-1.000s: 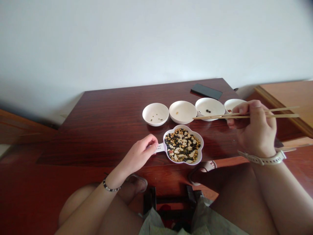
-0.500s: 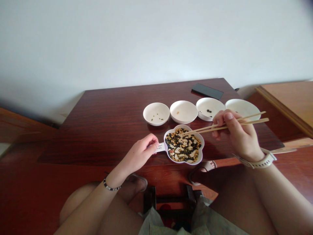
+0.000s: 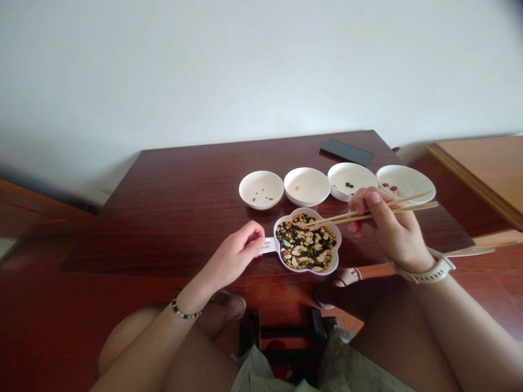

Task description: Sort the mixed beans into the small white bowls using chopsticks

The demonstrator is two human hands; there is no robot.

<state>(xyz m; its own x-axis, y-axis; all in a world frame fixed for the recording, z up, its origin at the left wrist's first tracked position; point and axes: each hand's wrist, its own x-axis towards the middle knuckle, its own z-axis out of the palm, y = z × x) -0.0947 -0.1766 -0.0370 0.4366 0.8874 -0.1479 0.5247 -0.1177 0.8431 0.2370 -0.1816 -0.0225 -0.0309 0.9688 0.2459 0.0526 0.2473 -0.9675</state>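
The right hand [image 3: 390, 228] has its grip closed around a pair of chopsticks [image 3: 368, 213], whose long axis runs leftward and slightly down, tips over the near-right part of the flower-shaped dish of mixed beans [image 3: 306, 244]. The left hand [image 3: 235, 256] pinches the dish's small handle tab [image 3: 267, 245] on the surface [image 3: 196, 207], while four small white bowls [image 3: 307, 186] sit just beyond the dish.

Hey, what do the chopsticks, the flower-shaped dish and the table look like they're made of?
The pale tan chopsticks in the right hand look like unfinished bamboo or wood: matte, light and straight. The white flower-shaped dish, its tab pinched by the left hand, seems glossy plastic or melamine, possibly ceramic. The dark reddish table looks like varnished wood or veneer, with visible grain and sheen.
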